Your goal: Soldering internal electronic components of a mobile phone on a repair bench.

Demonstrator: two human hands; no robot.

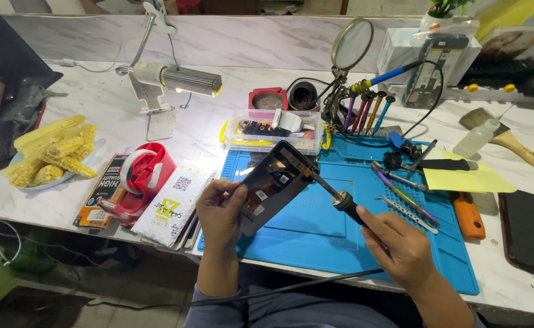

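Two bare hands work at the middle of the frame above a blue silicone work mat [315,237] that lies on the white marbled bench [96,103]. The left hand [221,212] has its grip wrapped around the lower end of a dark, opened phone panel [273,185], thumb on the near face and fingers behind, and holds it tilted up off the mat with its upper end pointing toward the top of the frame. The right hand [397,246], at lower right of centre, has its grip pressed together around the black handle of a soldering iron [334,197]; the metal tip of the iron slants up and to the left and meets the upper part of the panel. The iron's dark cable runs off toward the lower left. Just above the panel sits a clear plastic parts box [273,130]. To the right of the panel, loose metal tweezers [403,197] lie on the mat. At centre left stands a red tape dispenser [142,176], and at far left a plate of yellow corn cobs [54,152]. A silver clamp lamp [188,80] shines at upper left.
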